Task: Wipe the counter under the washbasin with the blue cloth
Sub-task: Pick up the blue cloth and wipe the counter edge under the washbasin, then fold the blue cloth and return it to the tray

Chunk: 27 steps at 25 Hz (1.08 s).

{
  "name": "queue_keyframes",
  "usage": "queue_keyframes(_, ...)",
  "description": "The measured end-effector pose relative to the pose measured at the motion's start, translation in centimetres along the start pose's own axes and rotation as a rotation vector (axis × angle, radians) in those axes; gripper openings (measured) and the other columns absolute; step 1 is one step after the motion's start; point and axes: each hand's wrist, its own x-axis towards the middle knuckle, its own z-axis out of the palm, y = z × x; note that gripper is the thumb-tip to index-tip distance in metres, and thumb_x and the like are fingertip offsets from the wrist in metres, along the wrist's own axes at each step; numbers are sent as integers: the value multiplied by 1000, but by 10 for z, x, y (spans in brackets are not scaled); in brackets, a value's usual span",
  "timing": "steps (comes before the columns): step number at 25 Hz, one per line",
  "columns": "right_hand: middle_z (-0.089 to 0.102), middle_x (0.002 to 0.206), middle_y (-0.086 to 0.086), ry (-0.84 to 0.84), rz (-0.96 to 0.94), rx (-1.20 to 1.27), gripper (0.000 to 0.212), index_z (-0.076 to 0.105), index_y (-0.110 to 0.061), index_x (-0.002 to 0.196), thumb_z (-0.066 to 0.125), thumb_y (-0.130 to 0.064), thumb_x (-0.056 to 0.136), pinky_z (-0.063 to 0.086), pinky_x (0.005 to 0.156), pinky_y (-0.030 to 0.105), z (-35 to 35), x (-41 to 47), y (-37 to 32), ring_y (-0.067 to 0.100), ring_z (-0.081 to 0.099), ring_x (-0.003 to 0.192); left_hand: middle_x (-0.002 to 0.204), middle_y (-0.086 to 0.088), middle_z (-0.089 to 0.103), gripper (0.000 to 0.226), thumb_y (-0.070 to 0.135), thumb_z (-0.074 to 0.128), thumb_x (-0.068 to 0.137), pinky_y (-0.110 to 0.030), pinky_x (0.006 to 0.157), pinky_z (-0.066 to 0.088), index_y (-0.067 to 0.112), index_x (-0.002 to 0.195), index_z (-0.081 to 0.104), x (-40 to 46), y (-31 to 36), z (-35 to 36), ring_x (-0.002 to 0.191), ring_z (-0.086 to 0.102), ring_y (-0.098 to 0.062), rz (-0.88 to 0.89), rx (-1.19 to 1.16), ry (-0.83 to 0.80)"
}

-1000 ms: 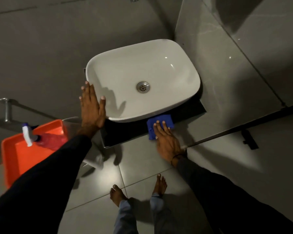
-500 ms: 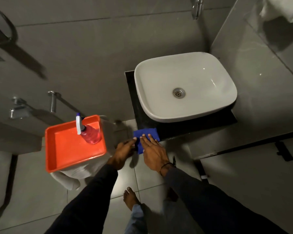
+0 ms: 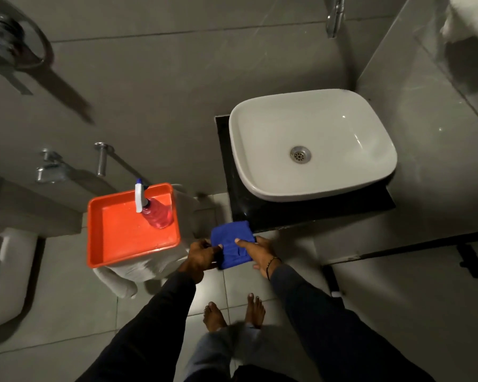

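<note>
A folded blue cloth [image 3: 232, 242] is held in the air in front of the black counter's [image 3: 262, 216] near left corner. My left hand [image 3: 200, 257] pinches its left edge. My right hand [image 3: 260, 253] grips its right side, with the index finger lying across the top. The white washbasin [image 3: 309, 144] stands on the black counter and covers most of it; only a dark strip shows at the left and front.
An orange tray [image 3: 122, 238] with a pink spray bottle [image 3: 156, 212] rests on a white stool left of the counter. A toilet [image 3: 3, 266] is at far left. A tap [image 3: 334, 15] projects from the wall above the basin. My bare feet [image 3: 232, 312] stand on grey floor tiles.
My left hand left the basin rim and came down to the cloth. The cloth came off the counter's front edge and is now held in both hands. The view shifted left.
</note>
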Motion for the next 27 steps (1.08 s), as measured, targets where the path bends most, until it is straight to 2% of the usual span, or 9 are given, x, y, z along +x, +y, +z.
queue_keyframes(4,76,111,7,-166,8,-113,15,66,-22,91,77,-31,89,53,69,28,44,-10,0,19,71,88,84,-8,63,25,4,69,93,-36,77,54,7,112,53,-19,-17,-57,73,60,-22,-56,-57,93)
queue_keyframes(6,76,114,10,-202,5,-167,23,72,-14,103,78,-30,88,60,82,39,77,-13,-6,26,73,99,89,-10,63,22,7,71,92,-40,85,49,7,110,58,-24,-22,-91,83,61,-27,-51,-51,148)
queue_keyframes(8,76,118,14,-231,-1,-208,35,72,-8,117,77,-29,89,61,94,46,121,-15,-12,34,72,110,88,-10,66,11,5,70,91,-36,77,50,5,101,65,-22,-24,-133,86,60,-27,-38,-48,206)
queue_keyframes(12,77,109,14,-231,-34,-230,34,74,-5,113,76,-30,90,60,73,35,203,-10,-24,30,74,94,68,-2,69,15,1,72,88,-24,51,50,7,76,67,2,-13,-210,70,59,-19,-27,46,312)
queue_keyframes(15,73,89,12,-158,-53,-217,24,77,-7,103,78,-26,89,63,77,41,265,8,-38,27,72,78,96,-18,75,16,11,75,86,-44,86,61,-1,94,75,43,1,-263,90,68,-28,-29,180,379)
queue_keyframes(17,76,99,19,-101,-40,-220,29,76,0,109,76,-22,90,62,89,51,302,27,-46,36,74,90,110,-21,76,30,19,75,85,-47,98,58,-1,107,75,74,10,-290,104,72,-35,-24,320,368)
queue_keyframes(20,75,116,23,-24,-24,-211,31,73,5,115,72,-16,92,58,96,56,343,61,-52,41,72,107,118,-20,75,36,26,70,88,-44,100,57,4,117,72,121,18,-318,111,70,-38,18,492,312)
queue_keyframes(23,71,94,15,11,7,-227,25,74,11,108,70,-5,91,59,95,51,361,80,-47,28,68,93,120,-22,74,39,26,66,89,-48,97,59,6,121,69,147,18,-331,108,71,-41,32,568,271)
queue_keyframes(27,63,80,17,2,-72,-379,13,75,4,83,65,-1,88,44,72,31,335,59,-51,22,57,80,136,-22,64,51,30,57,94,-51,98,58,6,139,55,131,21,-336,114,67,-44,8,605,224)
